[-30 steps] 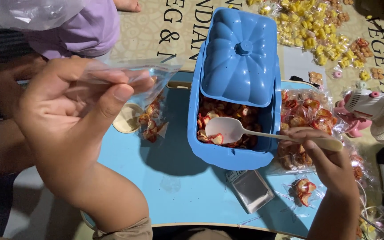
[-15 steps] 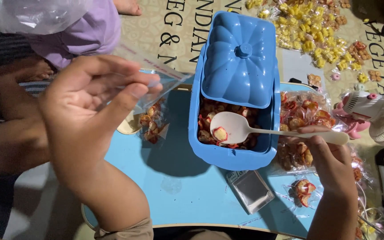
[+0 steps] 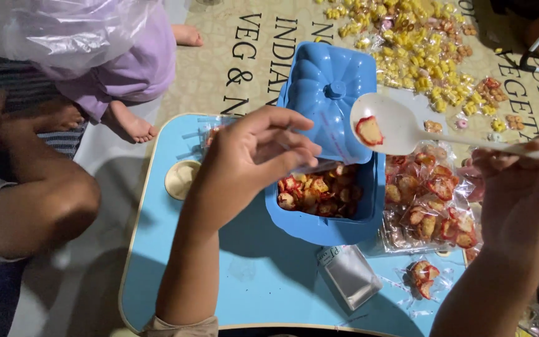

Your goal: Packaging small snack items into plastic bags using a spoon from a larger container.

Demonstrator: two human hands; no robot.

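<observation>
Spoon (image 3: pixel 388 130) now raised, above blue box (image 3: pixel 319 221).

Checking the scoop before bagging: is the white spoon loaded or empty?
Loaded, barely: the white spoon, held by the right hand, carries one red-rimmed snack piece.

Low blue table (image 3: pixel 176 262) w/ pale rim on beige printed floor mat (image 3: pixel 219 68), grey floor (image 3: pixel 104 150) at left.

Blue box (image 3: pixel 319 228): moulded plastic, smooth, soft sheen | ribbed lid (image 3: pixel 325 93): same glossy blue plastic | spoon (image 3: pixel 394 128): cream plastic, matt | small bag (image 3: pixel 325 146): thin clear film, shiny | table (image 3: pixel 176 249): smooth pale blue top, light wood-look edge | snack packets (image 3: pixel 428 212): crinkled glossy clear plastic | mat (image 3: pixel 219 50): matt printed sheet
</observation>
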